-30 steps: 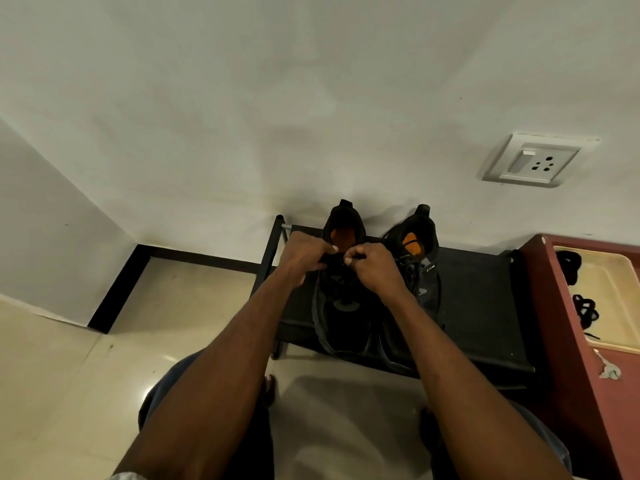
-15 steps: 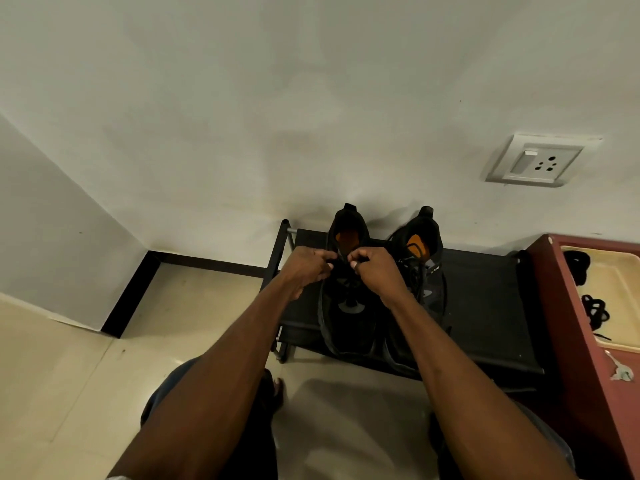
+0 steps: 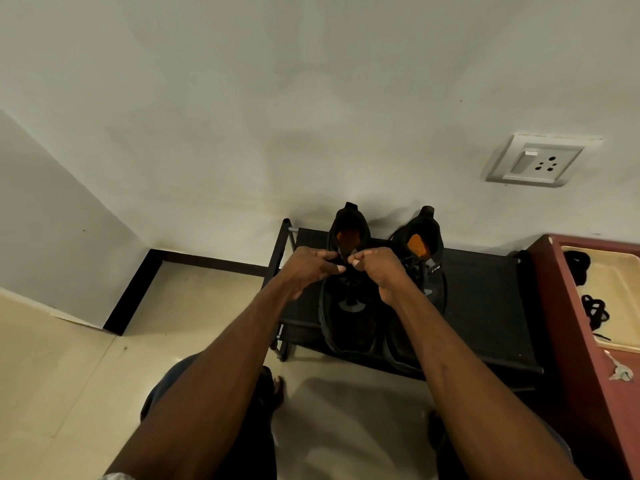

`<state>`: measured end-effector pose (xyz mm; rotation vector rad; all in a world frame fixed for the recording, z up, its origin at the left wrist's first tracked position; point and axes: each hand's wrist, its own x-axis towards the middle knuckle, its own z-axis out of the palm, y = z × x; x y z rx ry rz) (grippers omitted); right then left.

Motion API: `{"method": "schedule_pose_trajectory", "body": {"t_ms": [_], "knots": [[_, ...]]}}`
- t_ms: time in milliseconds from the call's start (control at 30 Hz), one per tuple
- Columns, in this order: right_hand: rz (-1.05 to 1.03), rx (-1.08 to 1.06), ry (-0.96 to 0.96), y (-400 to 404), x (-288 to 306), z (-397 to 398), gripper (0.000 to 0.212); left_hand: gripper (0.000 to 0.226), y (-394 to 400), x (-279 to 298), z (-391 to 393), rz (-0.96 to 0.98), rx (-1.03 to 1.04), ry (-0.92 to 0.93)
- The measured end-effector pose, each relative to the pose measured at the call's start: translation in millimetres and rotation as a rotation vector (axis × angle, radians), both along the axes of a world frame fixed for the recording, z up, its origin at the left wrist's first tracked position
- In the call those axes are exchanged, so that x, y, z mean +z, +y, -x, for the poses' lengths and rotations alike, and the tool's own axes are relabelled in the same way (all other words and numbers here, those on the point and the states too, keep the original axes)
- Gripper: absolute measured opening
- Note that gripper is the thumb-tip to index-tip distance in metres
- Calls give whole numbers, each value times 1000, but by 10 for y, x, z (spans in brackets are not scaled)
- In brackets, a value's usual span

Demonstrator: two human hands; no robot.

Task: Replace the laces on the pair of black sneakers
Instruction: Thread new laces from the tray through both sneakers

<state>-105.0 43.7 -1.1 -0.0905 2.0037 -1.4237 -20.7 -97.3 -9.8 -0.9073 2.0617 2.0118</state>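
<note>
A plain pale wall (image 3: 311,116) fills the upper part of the view, with a white switch-and-socket plate (image 3: 540,160) mounted toward the right and a black skirting strip (image 3: 138,292) running along the cream tiled floor (image 3: 69,368). Against the wall stands a low black shoe rack (image 3: 485,306) with a fabric top shelf.

The pair of black sneakers sits on that shelf near its left end, heels toward the wall and toes toward the front edge, side by side and touching or nearly so. Both have orange insoles showing in their openings. The left sneaker (image 3: 348,306) has a grey patch on its tongue area; the right sneaker (image 3: 424,258) carries a small pale logo on its side, and dark lacing shows on it.

Both bare forearms reach forward from the bottom of the view and converge over the left sneaker's throat. The left hand (image 3: 311,268) has its fingers curled and pinches a black lace (image 3: 341,262) at the top of the sneaker; the right hand (image 3: 379,270) is likewise curled, fingertips pinched on the same lace just beside the left hand. The lace is too dark against the shoe to trace further.

Beside the rack's right end stands a reddish-brown cabinet (image 3: 581,341) carrying a cream tray (image 3: 623,306) with loose black laces (image 3: 594,311) in it.
</note>
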Motion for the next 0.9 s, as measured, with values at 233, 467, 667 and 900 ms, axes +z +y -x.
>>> {"method": "schedule_pose_trajectory", "body": {"t_ms": [233,467,667,900], "knots": [[-221,76,478,11,-112,-90,10,8,140,-10,6,373,38,53],[-677,399,631,202,-167,-435,62,9,203,110,50,342,167,-28],[-632,332,545,203,-190,-437,52,12,193,727,29,5,534,294],[-597,341,568,229,-187,-423,50,11,139,1790,-104,-345,497,1032]]}}
